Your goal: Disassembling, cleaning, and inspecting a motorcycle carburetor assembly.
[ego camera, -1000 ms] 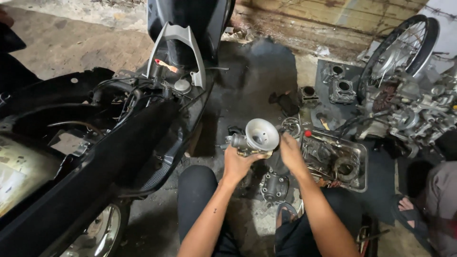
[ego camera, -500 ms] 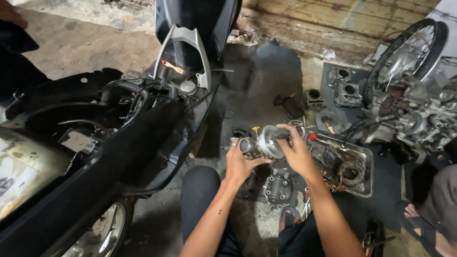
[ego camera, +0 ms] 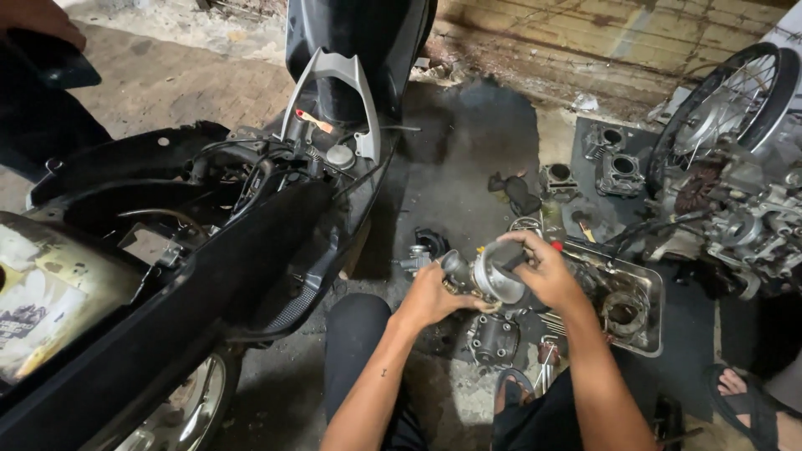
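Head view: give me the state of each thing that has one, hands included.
Carburetor: off the scooter, held in both hands.
Left hand: closed on the carburetor.
Right hand: closed on its top.
Scooter: seat off, bay open.
Metal tray: on the floor, holding parts.
Wheel: on the engine at right.

yellowed rectangular label (ego camera: 46, 309) with dark print, far left, on scooter body (ego camera: 209, 276)

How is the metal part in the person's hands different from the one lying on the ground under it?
The held metal part is up in the air, gripped by the left hand and right hand; the part on the ground lies untouched. The held one looks brighter and silvery with a rounded bowl shape; the ground one looks darker and duller. Both are metal engine pieces.
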